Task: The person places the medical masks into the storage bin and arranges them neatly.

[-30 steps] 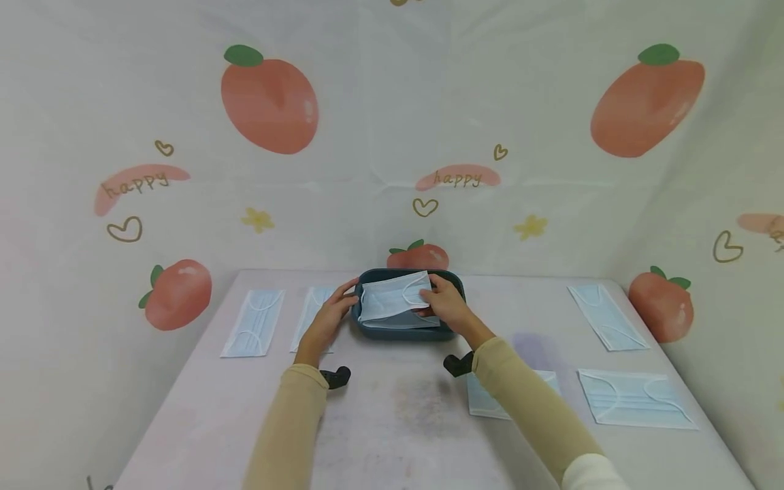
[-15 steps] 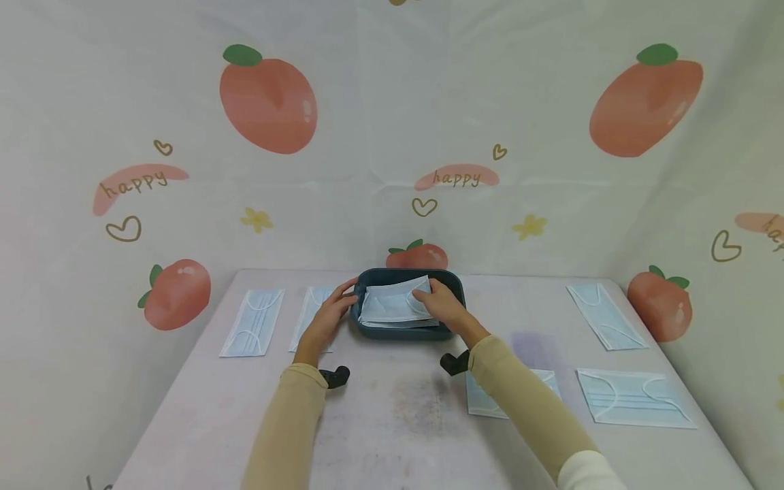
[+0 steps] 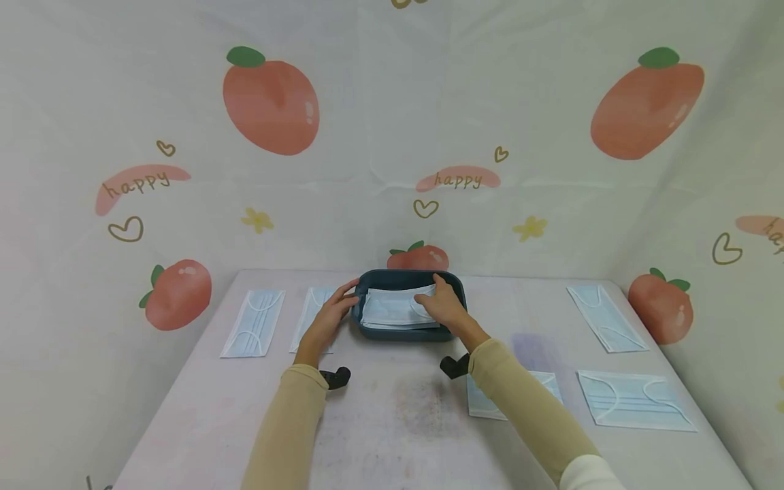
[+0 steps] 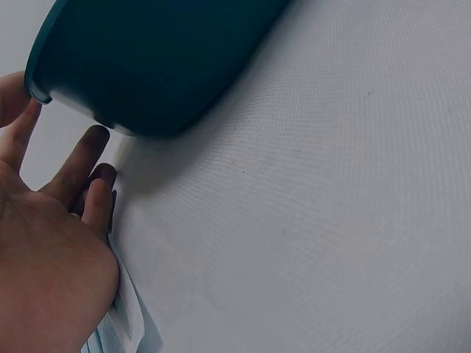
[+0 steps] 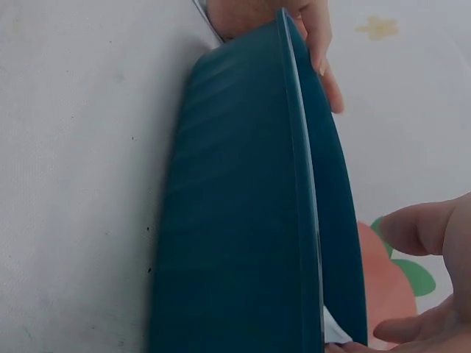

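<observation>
In the head view, a dark teal plastic bin (image 3: 401,335) stands at the back middle of the table. Light blue disposable face masks (image 3: 392,309) lie stacked inside it. My left hand (image 3: 327,320) touches the bin's left end at the rim, its fingers fairly straight. The left wrist view shows that hand (image 4: 51,243) beside the bin's wall (image 4: 147,59). My right hand (image 3: 447,306) is over the right end of the bin, on or just above the top mask. Its thumb and fingers stand apart in the right wrist view, by the bin's rim (image 5: 305,184).
Two masks lie at left, one flat mask (image 3: 252,323) and another (image 3: 306,320) partly behind my left hand. At right are a mask (image 3: 608,318) near the back, a mask (image 3: 633,400) near the edge, and a mask (image 3: 484,401) partly under my right forearm. A printed cloth (image 3: 367,136) hangs behind.
The top mask, held raised and tilted by my right hand, has gone down flat onto the others in the bin. My right fingers have let go of it. The left hand has stayed put.
</observation>
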The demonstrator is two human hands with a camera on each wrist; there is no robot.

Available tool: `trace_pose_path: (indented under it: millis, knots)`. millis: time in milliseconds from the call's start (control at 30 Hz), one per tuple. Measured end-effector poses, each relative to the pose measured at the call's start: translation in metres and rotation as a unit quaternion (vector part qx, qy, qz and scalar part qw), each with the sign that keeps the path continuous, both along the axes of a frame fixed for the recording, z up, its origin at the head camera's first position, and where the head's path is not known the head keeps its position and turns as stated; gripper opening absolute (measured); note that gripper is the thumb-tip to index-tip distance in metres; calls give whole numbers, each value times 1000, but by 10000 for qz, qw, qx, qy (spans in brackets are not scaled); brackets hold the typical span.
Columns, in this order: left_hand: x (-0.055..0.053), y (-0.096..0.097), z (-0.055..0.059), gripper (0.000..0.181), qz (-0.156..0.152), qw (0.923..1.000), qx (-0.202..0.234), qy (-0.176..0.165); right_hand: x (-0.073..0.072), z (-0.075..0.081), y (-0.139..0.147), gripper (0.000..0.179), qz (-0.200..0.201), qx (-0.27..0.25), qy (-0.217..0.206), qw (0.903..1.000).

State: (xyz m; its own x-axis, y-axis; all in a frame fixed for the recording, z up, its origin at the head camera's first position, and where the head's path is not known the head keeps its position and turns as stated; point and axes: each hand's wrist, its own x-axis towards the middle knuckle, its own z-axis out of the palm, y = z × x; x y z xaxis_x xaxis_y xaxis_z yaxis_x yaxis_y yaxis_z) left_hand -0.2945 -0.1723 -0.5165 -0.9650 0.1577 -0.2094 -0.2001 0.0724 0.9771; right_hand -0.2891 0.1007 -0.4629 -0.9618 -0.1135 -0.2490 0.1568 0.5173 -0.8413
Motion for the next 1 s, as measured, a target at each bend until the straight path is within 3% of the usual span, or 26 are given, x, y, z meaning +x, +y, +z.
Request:
trace_pose_path:
  millis: [333, 600, 733, 933, 1000]
  knots:
    - [-1, 0, 0, 50, 6, 10000, 14, 70, 2, 3, -1, 86, 298, 362, 288, 9985]
    - [1, 1, -1, 51, -3, 9999, 124, 19, 9, 2, 1, 83, 850, 1099, 838, 9868]
    - [2, 1, 0, 52, -38, 9999, 142, 32, 14, 4, 1, 82, 1146, 1558, 1244, 9732]
    - [1, 1, 0, 50, 14, 9999, 151, 57, 20, 7, 0, 83, 1320, 2639, 1979, 9348]
    - [1, 0, -1, 50, 23, 9999, 135, 60, 21, 7, 0, 84, 1297, 2874, 2071, 9261]
